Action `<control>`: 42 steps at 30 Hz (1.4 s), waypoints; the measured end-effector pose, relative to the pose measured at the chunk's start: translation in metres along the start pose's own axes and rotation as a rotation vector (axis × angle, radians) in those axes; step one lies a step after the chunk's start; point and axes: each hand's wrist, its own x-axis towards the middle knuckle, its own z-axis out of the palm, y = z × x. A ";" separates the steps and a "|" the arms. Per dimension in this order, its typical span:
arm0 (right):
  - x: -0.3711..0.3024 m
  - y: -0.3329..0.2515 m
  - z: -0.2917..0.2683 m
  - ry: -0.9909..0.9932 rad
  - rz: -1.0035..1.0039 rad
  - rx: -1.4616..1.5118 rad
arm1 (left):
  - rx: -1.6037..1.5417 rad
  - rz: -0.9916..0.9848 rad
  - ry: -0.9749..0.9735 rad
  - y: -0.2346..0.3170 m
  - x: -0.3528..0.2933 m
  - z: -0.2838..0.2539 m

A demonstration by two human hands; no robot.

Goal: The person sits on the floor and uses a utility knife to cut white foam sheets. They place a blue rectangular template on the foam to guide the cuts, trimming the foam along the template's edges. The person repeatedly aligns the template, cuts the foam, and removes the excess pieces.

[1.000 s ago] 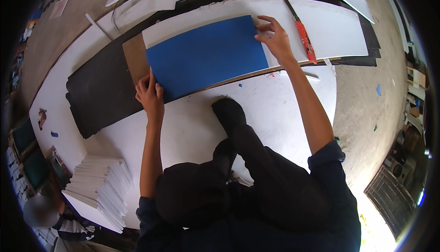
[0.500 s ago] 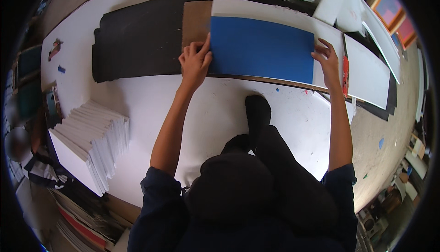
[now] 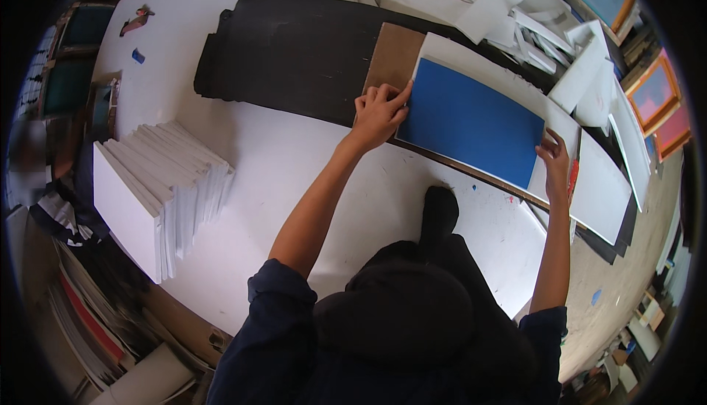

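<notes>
A blue rectangular sheet (image 3: 475,124) lies on a larger white board (image 3: 434,46), with a brown board (image 3: 395,55) showing beneath at the left. My left hand (image 3: 379,115) is at the blue sheet's left edge, its index finger stretched along that edge and the other fingers bent. At the opposite end my right hand (image 3: 555,160) has curved fingers and thumb against the right edge. Between them the two hands hold the sheet flat. Just right of my right hand lies a slim red tool (image 3: 574,177), perhaps a cutter knife, partly hidden by the hand.
A black mat (image 3: 287,55) extends left under the boards. Several white panels (image 3: 158,199) stand stacked on the white work surface (image 3: 294,155) at the left. White offcuts (image 3: 508,7) pile up beyond the boards. My dark-socked foot (image 3: 440,210) rests near the boards' front edge.
My view has turned, so the boards sit further right and more slanted in the picture. Both hands remain at the blue sheet's edges; my right fingers are now more bent.
</notes>
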 end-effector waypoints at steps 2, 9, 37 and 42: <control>-0.001 0.001 0.000 -0.018 0.005 0.028 | 0.007 0.009 0.007 -0.001 -0.002 0.000; -0.006 -0.006 0.004 -0.016 0.017 0.006 | -0.003 -0.076 0.037 0.006 -0.002 0.004; 0.003 0.032 0.010 0.199 -0.237 -0.201 | 0.394 0.836 -0.207 0.183 0.054 0.108; -0.013 0.031 -0.002 0.326 -0.314 -0.425 | 0.396 0.842 -0.227 0.187 0.050 0.109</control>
